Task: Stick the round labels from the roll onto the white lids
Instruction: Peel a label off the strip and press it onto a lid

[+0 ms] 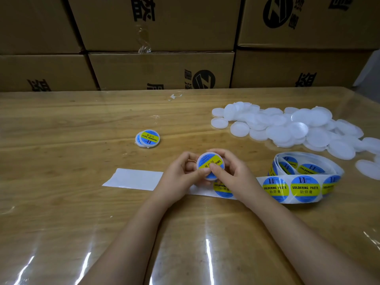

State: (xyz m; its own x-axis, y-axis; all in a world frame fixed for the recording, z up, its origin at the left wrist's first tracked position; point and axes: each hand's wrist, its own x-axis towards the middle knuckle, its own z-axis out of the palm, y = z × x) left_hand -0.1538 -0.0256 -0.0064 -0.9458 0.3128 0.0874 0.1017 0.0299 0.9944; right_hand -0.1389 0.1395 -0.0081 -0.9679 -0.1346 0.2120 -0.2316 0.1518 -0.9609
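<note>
Left hand (181, 175) and right hand (234, 173) both pinch the labelled white lid (208, 161) by its rim, over the middle of the table (72, 212). Looks light, stiff, slick; grip rim, thumbs press face flat.

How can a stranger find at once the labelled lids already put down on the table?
On the wooden table, look left, away from the pile of bare white lids at right. A small stack of labelled lids lies there alone. It shows blue-and-yellow labels and is not held.
</note>
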